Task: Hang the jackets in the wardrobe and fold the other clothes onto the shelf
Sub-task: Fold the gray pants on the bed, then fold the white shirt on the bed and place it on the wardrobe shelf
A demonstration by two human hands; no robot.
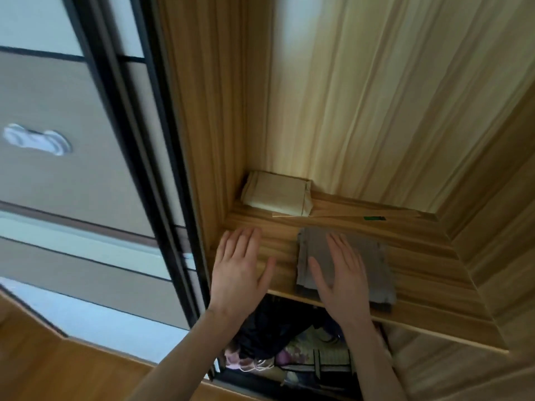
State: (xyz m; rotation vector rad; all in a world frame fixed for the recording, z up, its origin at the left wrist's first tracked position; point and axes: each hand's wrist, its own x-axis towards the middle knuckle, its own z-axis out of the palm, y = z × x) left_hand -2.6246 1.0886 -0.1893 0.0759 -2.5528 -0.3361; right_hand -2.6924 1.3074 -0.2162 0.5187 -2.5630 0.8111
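My right hand lies flat, fingers straight, on the folded grey garment at the near edge of the wooden shelf; my left hand, equally flat and holding nothing, is over the bare wood just left of it. A folded beige cloth sits in the far left corner, and dark clothes hang below the shelf.

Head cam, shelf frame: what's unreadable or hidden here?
- Folded grey garment: its middle is covered by the right hand, so whether the hand presses it or hovers is unclear.
- Dark and patterned clothes under the wooden shelf: hidden by the shelf board and both forearms.
- Small green label at the back: too small to read.
- Pale handle on the sliding door: blurred.
- Left hand: contact with the shelf cannot be told.
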